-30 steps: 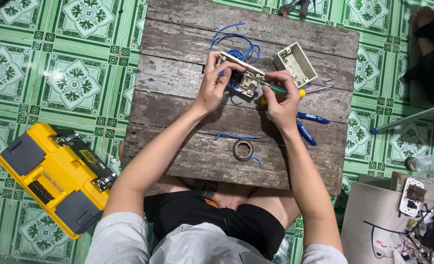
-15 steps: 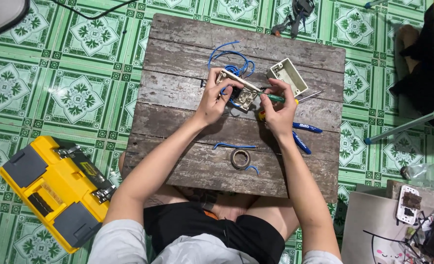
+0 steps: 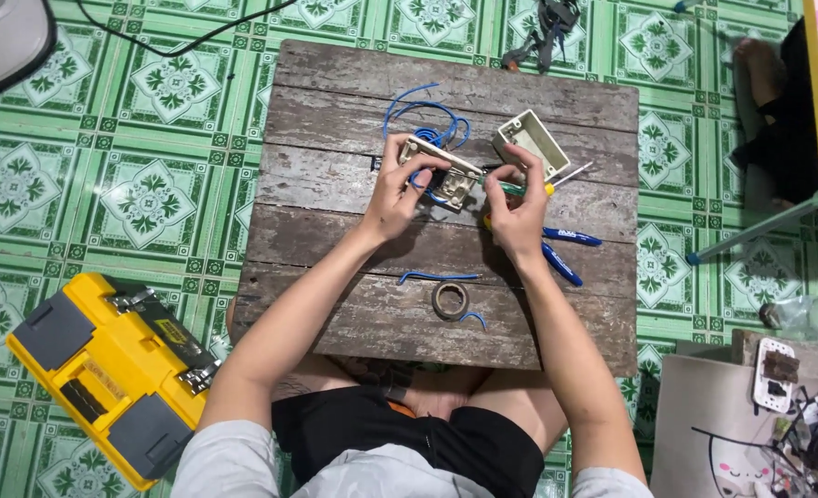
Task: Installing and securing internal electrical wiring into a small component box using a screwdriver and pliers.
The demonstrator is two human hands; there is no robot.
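Note:
My left hand (image 3: 398, 189) grips a beige electrical switch plate (image 3: 441, 171) over the wooden board (image 3: 353, 304), with blue wires (image 3: 427, 115) looping out behind it. My right hand (image 3: 517, 207) holds a green-and-yellow handled screwdriver (image 3: 519, 187) with its tip against the plate. A beige mounting box (image 3: 530, 143) lies open just beyond my right hand. Blue-handled pliers (image 3: 561, 249) rest to the right of that hand.
A roll of tape (image 3: 449, 300) and short blue wire pieces (image 3: 438, 276) lie on the board near me. A yellow toolbox (image 3: 105, 373) sits on the green tiled floor at the left. Tools (image 3: 542, 37) lie past the board; a white cloth with parts (image 3: 768, 406) is at the right.
The view has shifted slightly. Both hands stay on the switch plate and screwdriver with only small movements.

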